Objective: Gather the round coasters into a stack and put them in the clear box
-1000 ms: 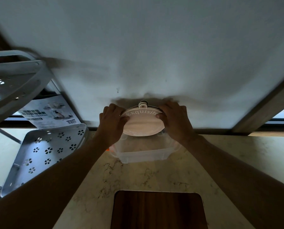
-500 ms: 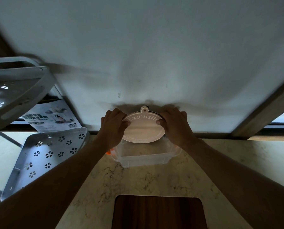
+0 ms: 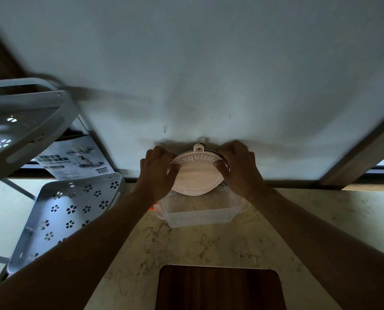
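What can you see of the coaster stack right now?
The coaster stack is round, pale pinkish and matte, with "Exquisite" arched in white across the top face and a small holed tab at its far edge. Darker edges of others show beneath on the right. The left hand and right hand pinch it from opposite sides, tilted toward the camera above the clear box.

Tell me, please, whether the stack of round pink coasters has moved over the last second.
Yes, slightly: the stack of round pink coasters has sunk closer to the rim of the clear plastic box.
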Available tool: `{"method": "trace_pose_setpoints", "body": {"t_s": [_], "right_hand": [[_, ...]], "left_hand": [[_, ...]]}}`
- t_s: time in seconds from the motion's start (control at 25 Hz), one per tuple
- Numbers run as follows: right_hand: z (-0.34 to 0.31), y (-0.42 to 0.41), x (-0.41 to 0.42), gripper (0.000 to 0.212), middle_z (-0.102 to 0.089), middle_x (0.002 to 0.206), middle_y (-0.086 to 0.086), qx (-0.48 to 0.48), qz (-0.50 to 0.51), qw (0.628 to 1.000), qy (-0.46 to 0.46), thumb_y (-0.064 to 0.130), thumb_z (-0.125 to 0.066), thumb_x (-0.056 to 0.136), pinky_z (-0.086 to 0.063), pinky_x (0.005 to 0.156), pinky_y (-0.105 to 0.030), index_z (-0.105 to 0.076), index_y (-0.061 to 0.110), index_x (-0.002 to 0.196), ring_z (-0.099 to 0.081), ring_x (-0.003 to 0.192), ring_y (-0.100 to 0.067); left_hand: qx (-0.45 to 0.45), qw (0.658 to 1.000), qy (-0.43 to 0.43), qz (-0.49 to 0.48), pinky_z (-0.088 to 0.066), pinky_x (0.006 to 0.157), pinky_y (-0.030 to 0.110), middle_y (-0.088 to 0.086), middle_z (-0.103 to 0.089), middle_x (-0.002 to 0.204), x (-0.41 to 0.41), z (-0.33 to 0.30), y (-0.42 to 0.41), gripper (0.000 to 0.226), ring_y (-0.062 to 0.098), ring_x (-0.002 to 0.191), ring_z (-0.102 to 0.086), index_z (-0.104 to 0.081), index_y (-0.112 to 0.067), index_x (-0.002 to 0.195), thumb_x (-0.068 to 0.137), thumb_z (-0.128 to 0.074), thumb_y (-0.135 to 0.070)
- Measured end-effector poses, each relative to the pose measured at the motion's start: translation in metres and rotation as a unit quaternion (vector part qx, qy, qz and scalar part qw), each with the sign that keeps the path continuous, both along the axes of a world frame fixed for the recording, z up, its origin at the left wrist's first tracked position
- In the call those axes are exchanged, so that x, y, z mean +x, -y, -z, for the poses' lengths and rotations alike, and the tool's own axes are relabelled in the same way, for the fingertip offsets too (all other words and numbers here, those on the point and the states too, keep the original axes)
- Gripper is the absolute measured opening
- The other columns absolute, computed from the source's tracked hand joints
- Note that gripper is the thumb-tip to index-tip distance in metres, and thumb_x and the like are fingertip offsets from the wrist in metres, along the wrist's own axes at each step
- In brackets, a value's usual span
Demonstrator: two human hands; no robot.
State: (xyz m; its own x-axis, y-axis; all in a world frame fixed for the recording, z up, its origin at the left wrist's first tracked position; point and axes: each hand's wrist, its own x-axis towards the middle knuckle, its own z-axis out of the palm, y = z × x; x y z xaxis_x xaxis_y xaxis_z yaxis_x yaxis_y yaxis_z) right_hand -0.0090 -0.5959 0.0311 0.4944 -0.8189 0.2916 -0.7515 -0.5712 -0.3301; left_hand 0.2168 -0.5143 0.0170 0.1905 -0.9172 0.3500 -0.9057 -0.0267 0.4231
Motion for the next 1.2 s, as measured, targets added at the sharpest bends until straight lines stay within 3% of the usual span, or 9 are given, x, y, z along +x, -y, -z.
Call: {"method": "trace_pose_setpoints", "body": {"t_s": [0.36,0.52,0.88,1.2], "right_hand": [[-0.001,-0.006,-0.002,0.029,-0.055,0.123,-0.012,0.018,0.013,1.0,0.005,0.031,-0.06,0.093,-0.041,0.092,-0.044,-0.063,0.014,0.115,-0.044,0.12,-0.033],[0.002,-0.009,-0.001,0.027,-0.054,0.125,-0.012,0.014,0.041,0.999,0.01,0.031,-0.059,0.093,-0.041,0.089,-0.042,-0.064,0.015,0.114,-0.045,0.113,-0.035],[0.0,-0.008,0.001,0.029,-0.052,0.127,-0.012,0.018,0.043,0.999,-0.012,0.031,-0.056,0.094,-0.041,0.092,-0.043,-0.062,0.013,0.116,-0.044,0.117,-0.034],[-0.014,-0.016,-0.001,0.039,-0.047,0.132,-0.01,0.028,0.036,0.999,-0.017,0.036,-0.06,0.09,-0.04,0.095,-0.043,-0.055,0.014,0.122,-0.044,0.119,-0.031]], "left_hand": [[0.002,0.999,-0.041,-0.033,-0.034,0.084,0.038,0.013,-0.053,0.112,-0.009,-0.002,0.001,0.021,0.03,0.104,-0.044,-0.064,-0.011,0.11,0.09,-0.063,-0.016],[-0.014,0.999,-0.047,-0.017,-0.035,0.085,0.038,0.013,-0.055,0.113,-0.01,-0.003,0.004,0.021,0.029,0.103,-0.046,-0.063,-0.011,0.109,0.088,-0.064,-0.014],[-0.019,0.999,-0.044,0.007,-0.037,0.081,0.038,0.006,-0.059,0.112,-0.004,-0.007,0.008,0.021,0.025,0.101,-0.049,-0.063,-0.019,0.105,0.085,-0.066,-0.017],[0.016,0.999,-0.04,-0.007,-0.042,0.093,0.044,0.009,-0.06,0.117,-0.009,-0.022,-0.003,0.036,0.029,0.111,-0.052,-0.061,-0.013,0.117,0.082,-0.065,-0.016]]}}
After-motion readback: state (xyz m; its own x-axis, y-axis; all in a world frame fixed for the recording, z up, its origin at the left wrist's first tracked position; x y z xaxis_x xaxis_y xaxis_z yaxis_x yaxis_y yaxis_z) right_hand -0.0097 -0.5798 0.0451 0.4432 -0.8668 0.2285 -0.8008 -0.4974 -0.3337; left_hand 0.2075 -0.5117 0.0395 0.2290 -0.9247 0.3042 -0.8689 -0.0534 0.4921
